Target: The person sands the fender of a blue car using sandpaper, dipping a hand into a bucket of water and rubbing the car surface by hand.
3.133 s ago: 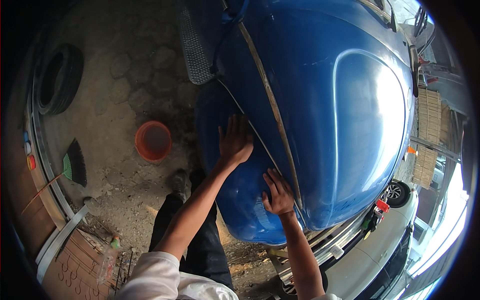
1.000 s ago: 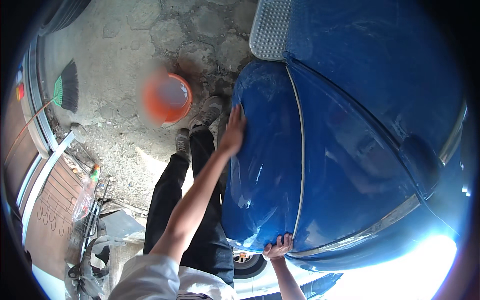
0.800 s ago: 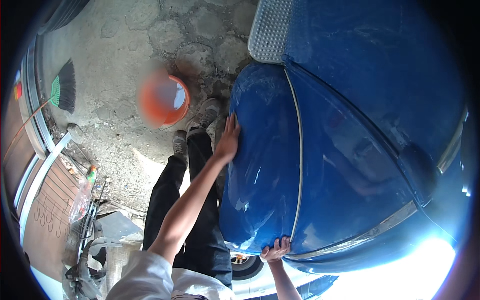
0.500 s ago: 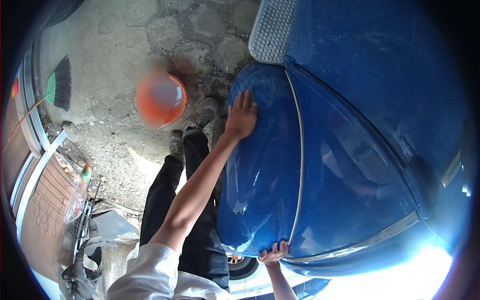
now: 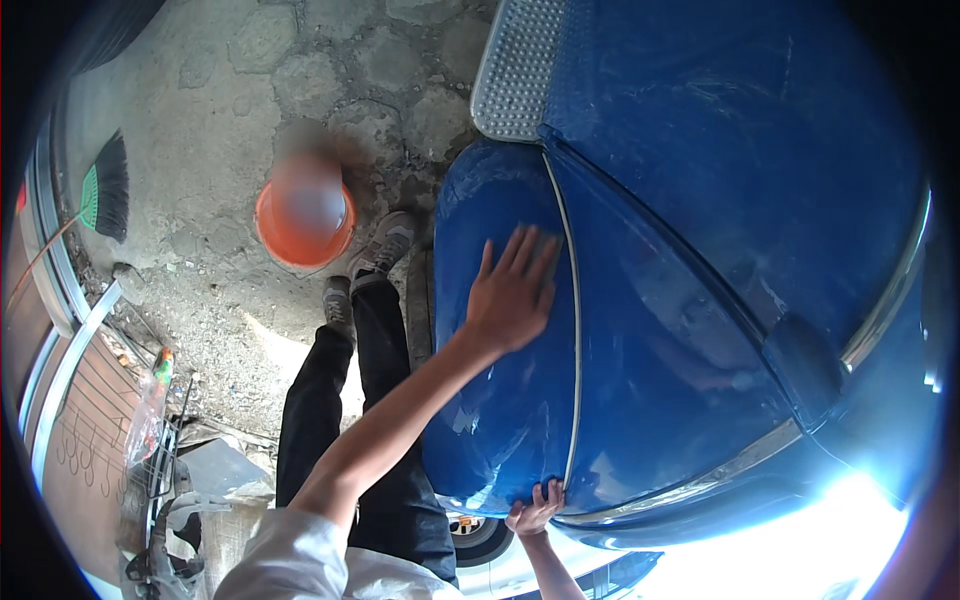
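Observation:
A glossy blue car body fills the right side, its rounded fender [image 5: 495, 400] nearest me. A pale trim strip [image 5: 577, 380] runs along the seam beside the hood [image 5: 680, 380]. My left hand [image 5: 510, 295] lies palm down on the fender with fingers spread, just left of the strip. Its fingertips are slightly blurred. At the fender's lower edge, near the strip's end, my right hand [image 5: 535, 508] rests with fingers extended over the blue surface and thumb to the left. Neither hand shows anything held.
An orange bucket [image 5: 275, 240] stands on the rough concrete left of my shoes [image 5: 385, 245], partly blurred. A broom [image 5: 103, 195] leans at far left, above a wire rack [image 5: 95, 430]. A metal-studded step [image 5: 515, 85] joins the fender. A white car [image 5: 510, 570] shows at the bottom.
My left hand has moved down and right across the fender toward the strip, its fingers spreading wider. My right hand stays at the lower edge. The whole view has shifted slightly.

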### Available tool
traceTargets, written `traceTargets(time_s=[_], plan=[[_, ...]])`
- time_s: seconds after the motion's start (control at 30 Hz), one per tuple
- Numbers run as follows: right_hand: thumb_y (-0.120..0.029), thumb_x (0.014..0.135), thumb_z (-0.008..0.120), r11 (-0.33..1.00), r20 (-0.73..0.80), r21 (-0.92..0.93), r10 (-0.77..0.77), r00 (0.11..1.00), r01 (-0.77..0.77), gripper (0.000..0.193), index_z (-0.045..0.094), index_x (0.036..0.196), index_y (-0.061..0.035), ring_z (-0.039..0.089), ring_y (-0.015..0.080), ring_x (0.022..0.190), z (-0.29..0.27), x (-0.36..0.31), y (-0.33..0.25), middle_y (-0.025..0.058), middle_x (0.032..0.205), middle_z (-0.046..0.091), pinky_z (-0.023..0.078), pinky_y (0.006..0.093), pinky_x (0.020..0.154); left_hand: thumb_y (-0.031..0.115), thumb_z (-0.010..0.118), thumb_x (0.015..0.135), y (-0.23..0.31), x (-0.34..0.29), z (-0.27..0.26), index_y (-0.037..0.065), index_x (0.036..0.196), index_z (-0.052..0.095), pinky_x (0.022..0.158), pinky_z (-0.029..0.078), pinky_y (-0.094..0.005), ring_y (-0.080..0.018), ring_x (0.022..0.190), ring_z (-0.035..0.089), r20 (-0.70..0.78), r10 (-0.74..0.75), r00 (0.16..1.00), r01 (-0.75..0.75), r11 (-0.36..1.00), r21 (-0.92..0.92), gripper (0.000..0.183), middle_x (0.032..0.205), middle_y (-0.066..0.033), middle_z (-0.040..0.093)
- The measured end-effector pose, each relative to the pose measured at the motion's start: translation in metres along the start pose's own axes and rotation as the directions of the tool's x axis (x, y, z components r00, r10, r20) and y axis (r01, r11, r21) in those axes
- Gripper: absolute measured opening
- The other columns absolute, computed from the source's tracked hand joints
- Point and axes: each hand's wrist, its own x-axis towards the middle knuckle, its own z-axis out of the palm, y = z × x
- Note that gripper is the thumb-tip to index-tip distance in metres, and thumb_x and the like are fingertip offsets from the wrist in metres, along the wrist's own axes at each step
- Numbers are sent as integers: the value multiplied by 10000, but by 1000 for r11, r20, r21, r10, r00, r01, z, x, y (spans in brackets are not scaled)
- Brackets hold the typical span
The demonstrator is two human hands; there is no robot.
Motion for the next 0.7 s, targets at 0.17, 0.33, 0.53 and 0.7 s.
traceTargets(time_s=[0.17,0.33,0.53,0.7], plan=[[-296,955,495,974,352,162,92,931,-157,498,526,1387,-51,446,407,1342,-24,219,-46,208,1460,457,330,527,1084,399,272,1028,-29,43,-23,196,1556,242,1221,81,-541,-268,1509,140,49,-87,995,84,995,59,566,1625,-95,189],[-351,949,451,998,331,-21,59,942,-55,550,468,1452,-128,426,284,1384,11,314,-48,135,1515,416,332,438,1117,405,266,1029,-17,60,-5,193,1558,231,1215,81,-559,-257,1509,144,118,-92,989,84,994,68,571,1625,-87,194],[-345,935,459,997,355,-41,73,932,-63,577,436,1472,-137,388,266,1412,11,324,-55,120,1541,383,314,418,1133,417,296,1013,-37,48,-23,213,1555,248,1212,89,-564,-242,1508,154,99,-67,993,63,997,42,581,1621,-74,218],[-344,945,447,997,361,-59,68,930,-50,574,434,1471,-115,384,289,1412,13,322,-52,139,1532,389,321,446,1121,442,298,1008,-17,82,-3,248,1559,229,1212,81,-572,-230,1510,147,84,-190,978,181,978,99,589,1626,-54,206]])
